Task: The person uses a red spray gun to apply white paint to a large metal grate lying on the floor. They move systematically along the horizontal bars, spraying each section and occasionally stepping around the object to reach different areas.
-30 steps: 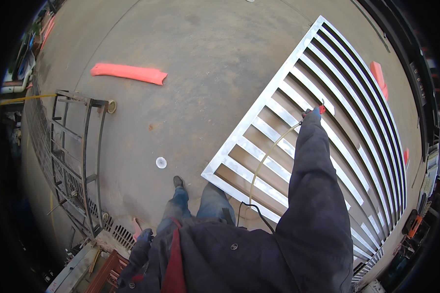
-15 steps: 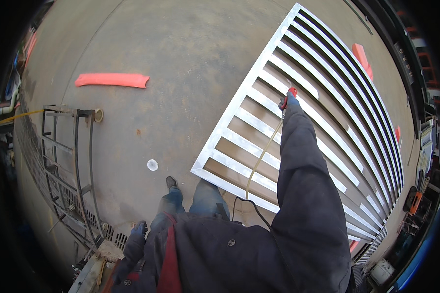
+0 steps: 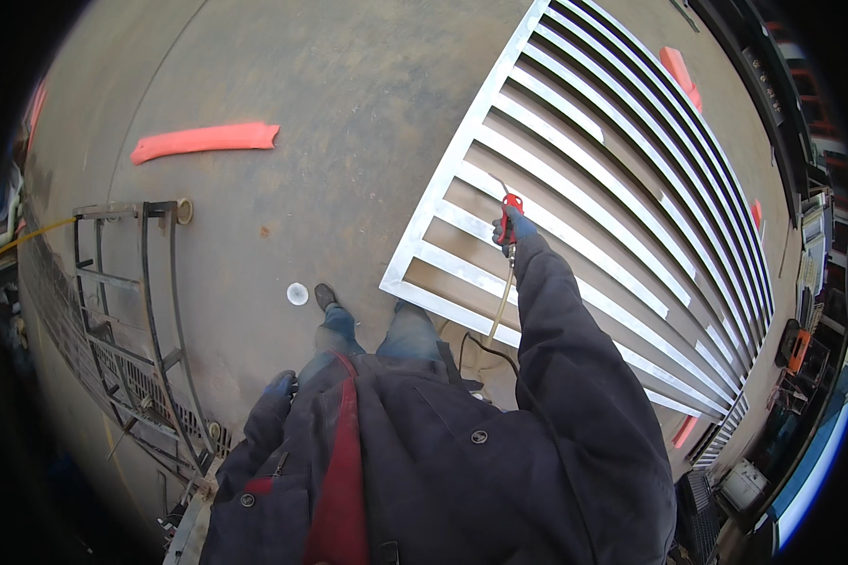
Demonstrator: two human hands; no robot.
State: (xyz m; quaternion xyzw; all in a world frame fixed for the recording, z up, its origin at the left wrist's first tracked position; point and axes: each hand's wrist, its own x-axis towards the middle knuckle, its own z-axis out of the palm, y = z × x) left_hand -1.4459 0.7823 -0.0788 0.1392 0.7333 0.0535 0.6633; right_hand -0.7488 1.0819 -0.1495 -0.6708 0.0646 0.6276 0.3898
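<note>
My right hand [image 3: 520, 229], in a dark glove, is closed around a red air blow gun [image 3: 512, 201]. The gun's thin metal nozzle points up and left over a large silvery metal slatted panel [image 3: 446, 308]. A pale hose [image 3: 501, 309] hangs from the gun's handle and runs back toward my body. My left hand [image 3: 280, 384], also gloved, hangs low by my left side, away from the panel. Its fingers are too small and dim to read.
Left of me stands a black metal frame cart [image 3: 145, 282] with casters. A coral-coloured strip [image 3: 207, 140] lies on the concrete floor, and a similar coral piece [image 3: 678, 75] shows beyond the panel. A white disc [image 3: 298, 294] lies near my foot.
My right hand with the blow gun has moved left and nearer to me across the slats. The view has shifted, and the panel appears higher up. My left hand still hangs down.
</note>
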